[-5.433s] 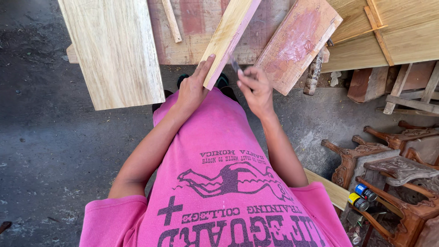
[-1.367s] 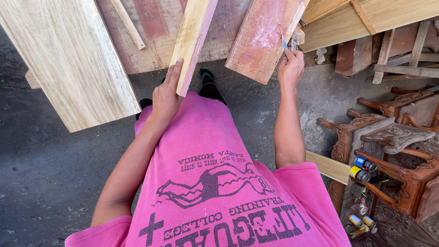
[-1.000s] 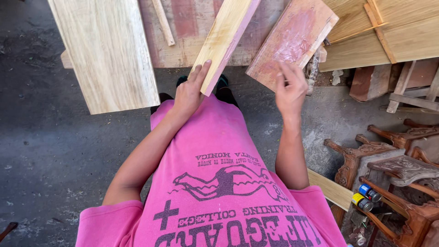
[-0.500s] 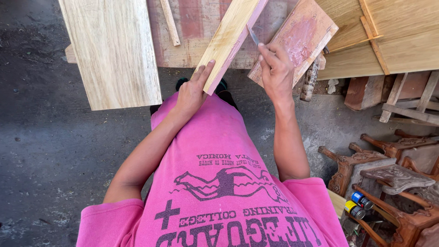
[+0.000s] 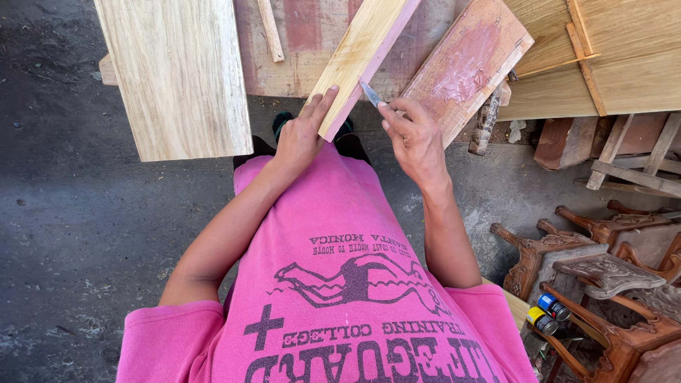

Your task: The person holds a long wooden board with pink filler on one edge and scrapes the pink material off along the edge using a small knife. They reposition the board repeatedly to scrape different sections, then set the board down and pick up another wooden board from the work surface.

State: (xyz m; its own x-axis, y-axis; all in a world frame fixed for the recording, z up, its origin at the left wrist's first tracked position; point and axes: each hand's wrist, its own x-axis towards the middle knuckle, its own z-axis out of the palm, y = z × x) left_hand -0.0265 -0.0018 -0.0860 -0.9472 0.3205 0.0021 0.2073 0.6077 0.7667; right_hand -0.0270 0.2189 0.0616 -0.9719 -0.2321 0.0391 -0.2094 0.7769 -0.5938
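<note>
My left hand [image 5: 301,135] grips the near end of a narrow pale wooden plank [image 5: 365,53] that slants up to the right, with pink filler along its edge. My right hand [image 5: 415,138] pinches a small metal putty knife [image 5: 370,93], whose blade tip touches the pink edge of the plank. Just to the right lies a reddish board [image 5: 468,64] smeared with pink putty.
A wide pale plank [image 5: 177,71] lies to the left on a dark concrete floor [image 5: 71,213]. More boards and slats [image 5: 603,64] are stacked at the upper right. Carved brown furniture parts [image 5: 596,269] and small cans [image 5: 546,315] stand at the lower right.
My right hand went to the putty-smeared board, then came back left with the knife to the narrow plank's edge. My left hand stayed on the plank's end.
</note>
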